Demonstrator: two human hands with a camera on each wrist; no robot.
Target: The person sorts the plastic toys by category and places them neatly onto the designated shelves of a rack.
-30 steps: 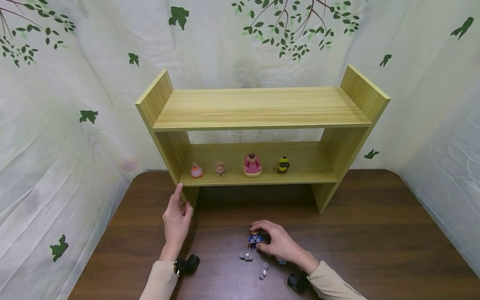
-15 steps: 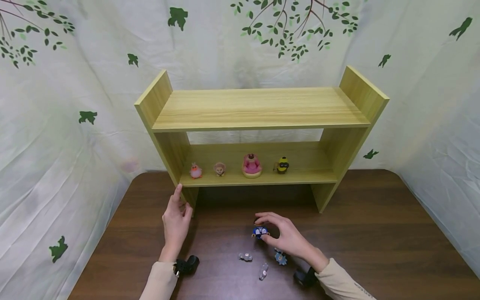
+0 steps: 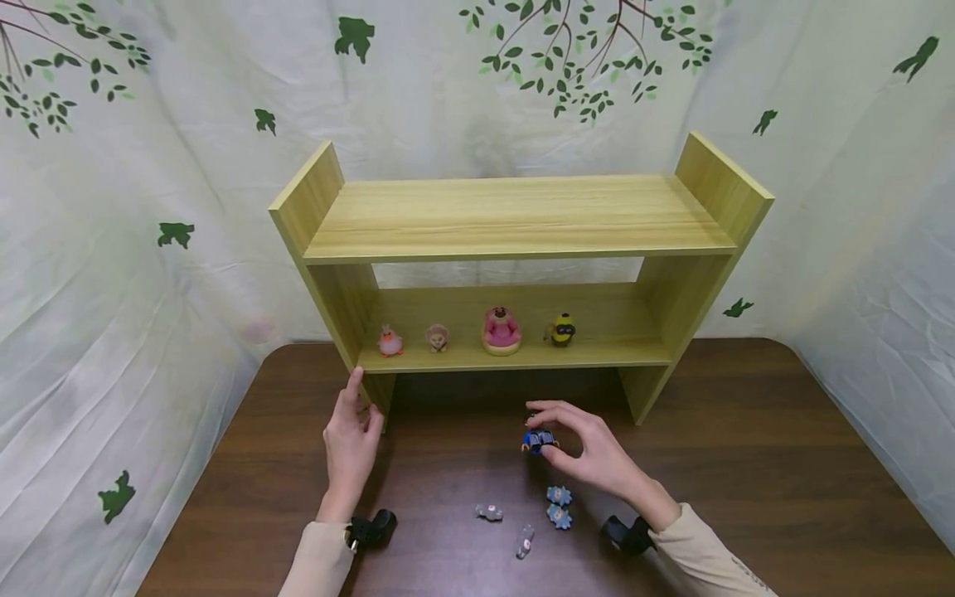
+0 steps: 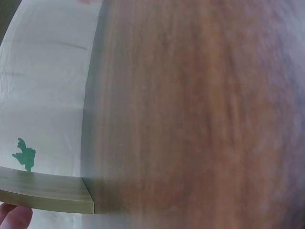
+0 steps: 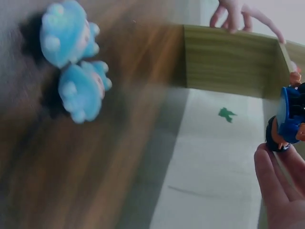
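My right hand (image 3: pixel 604 456) pinches a small toy figurine in blue clothes (image 3: pixel 539 441) with dark hair, held over the table in front of the shelf. In the right wrist view the figurine (image 5: pixel 288 117) lies sideways, its dark-haired head at the fingertips. My left hand (image 3: pixel 352 439) rests against the left side of the wooden shelf (image 3: pixel 522 217), index finger extended to the front corner of its middle board. Along that board stand a pink bird figurine (image 3: pixel 390 341), a small beige-headed figurine (image 3: pixel 437 337), a pink bear figurine (image 3: pixel 501 331) and a yellow-and-black figurine (image 3: pixel 563 329).
Two light blue figurines (image 3: pixel 559 507) lie touching on the brown table (image 3: pixel 746 464), below the right hand. Left of them are two small grey-and-clear figurines (image 3: pixel 489 512). Black wrist cameras (image 3: pixel 373 528) sit on both wrists. A white leaf-print cloth (image 3: pixel 201 157) hangs behind.
My right hand has carried the blue-clothed figurine up and right toward the shelf, uncovering the two light blue figurines. The left hand has stayed at the shelf's side.
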